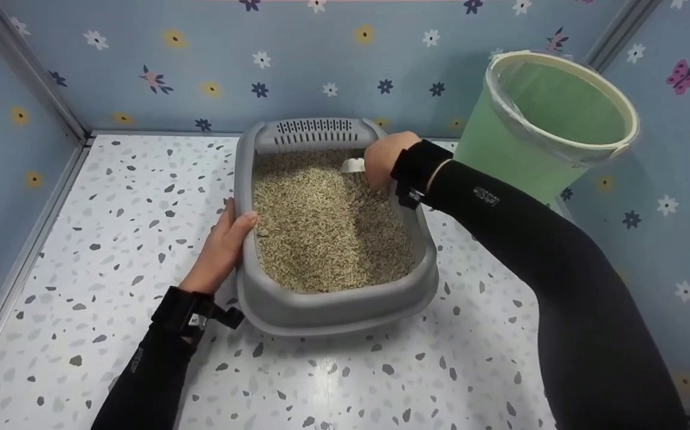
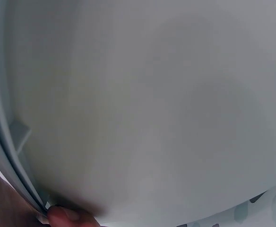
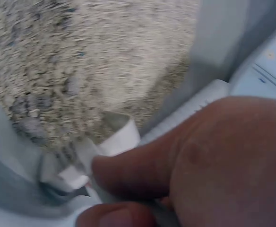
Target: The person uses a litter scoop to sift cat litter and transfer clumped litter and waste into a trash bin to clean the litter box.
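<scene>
A grey litter box point(image 1: 339, 313) filled with tan pellet litter point(image 1: 309, 233) stands on the floor. My left hand point(image 1: 218, 248) grips its left rim, thumb over the top and fingers under the outer side. In the left wrist view the box's pale outer wall point(image 2: 166, 118) fills most of the frame, with a fingertip point(image 2: 69, 216) at the rim. At the far right corner, my right hand point(image 1: 388, 156) holds a white litter scoop point(image 1: 353, 165) over the litter. Up close, the scoop's slotted head point(image 3: 121, 139) sits low at the litter, beside greyish clumps point(image 3: 34, 106).
A green bin point(image 1: 515, 140) with a clear liner stands behind and right of the box, near my right forearm. Flower-print walls point(image 1: 297, 54) enclose the back and sides. The speckled white floor point(image 1: 123, 227) extends around the box.
</scene>
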`<state>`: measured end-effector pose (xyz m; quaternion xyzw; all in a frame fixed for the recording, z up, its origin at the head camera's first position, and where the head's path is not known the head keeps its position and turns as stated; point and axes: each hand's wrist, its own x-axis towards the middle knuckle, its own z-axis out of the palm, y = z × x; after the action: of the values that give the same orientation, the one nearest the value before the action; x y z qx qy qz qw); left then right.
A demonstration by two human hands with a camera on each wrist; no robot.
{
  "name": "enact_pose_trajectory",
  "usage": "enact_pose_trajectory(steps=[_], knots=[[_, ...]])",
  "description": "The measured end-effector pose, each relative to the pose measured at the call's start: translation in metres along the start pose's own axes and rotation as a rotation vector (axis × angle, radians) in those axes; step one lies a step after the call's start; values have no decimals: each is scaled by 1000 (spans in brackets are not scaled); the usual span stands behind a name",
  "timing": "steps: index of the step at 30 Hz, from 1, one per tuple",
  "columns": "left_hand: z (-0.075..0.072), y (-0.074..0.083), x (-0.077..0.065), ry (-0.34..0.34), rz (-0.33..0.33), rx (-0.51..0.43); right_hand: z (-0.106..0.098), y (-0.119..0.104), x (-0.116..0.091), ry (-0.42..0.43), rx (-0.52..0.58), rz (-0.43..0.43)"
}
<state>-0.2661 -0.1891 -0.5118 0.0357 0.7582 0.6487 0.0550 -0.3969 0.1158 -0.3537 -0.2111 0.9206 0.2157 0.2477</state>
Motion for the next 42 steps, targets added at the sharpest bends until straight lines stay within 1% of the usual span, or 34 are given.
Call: enact_pose_trajectory(steps=[3,8,10,12,14,15,18,20,21,22,24,25,26,27,31,33,35,37,38,40,42], knots=[[-1,1,0,-5,-5,-11,-10,1,-2,-77,30,-21],[1,1,2,-12,-5,-40,-19,2,0,-163,21,-133],[2,1,1,-6,-6,-34,-21,3,1,-189,23,-173],[2,0,1,-2,-6,-26,-24,5,2,-212,17,-192],[3,0,1,-3,-3,-21,-28,7,3,-238,-19,-231],[3,1,1,-3,-2,-15,-30,8,3,-254,-62,-263],[2,2,2,-2,-2,5,-35,13,4,-312,-25,-275],[2,3,3,-2,0,10,-38,17,5,-318,-32,-302],[2,3,3,-1,1,11,-39,19,5,-328,0,-293],[2,3,3,-2,2,11,-39,21,5,-330,59,-261],[2,3,4,-7,5,4,-39,24,6,-300,46,-256],[2,3,4,-9,5,1,-39,25,6,-274,43,-239],[2,2,4,-9,6,1,-37,25,6,-251,71,-195],[2,2,4,-9,5,1,-36,24,5,-217,92,-149],[1,2,3,-9,-5,3,-28,15,2,-15,100,0],[0,2,2,-13,-11,8,-25,10,2,76,99,48],[-1,2,2,-13,-13,17,-24,5,5,123,63,69],[-1,1,1,-12,-12,21,-26,2,8,121,31,83],[-1,1,1,-10,-11,29,-27,1,10,102,14,91],[-1,1,1,-8,-8,34,-32,0,13,41,-11,92],[0,1,1,-5,-8,34,-36,2,14,-26,-4,86]])
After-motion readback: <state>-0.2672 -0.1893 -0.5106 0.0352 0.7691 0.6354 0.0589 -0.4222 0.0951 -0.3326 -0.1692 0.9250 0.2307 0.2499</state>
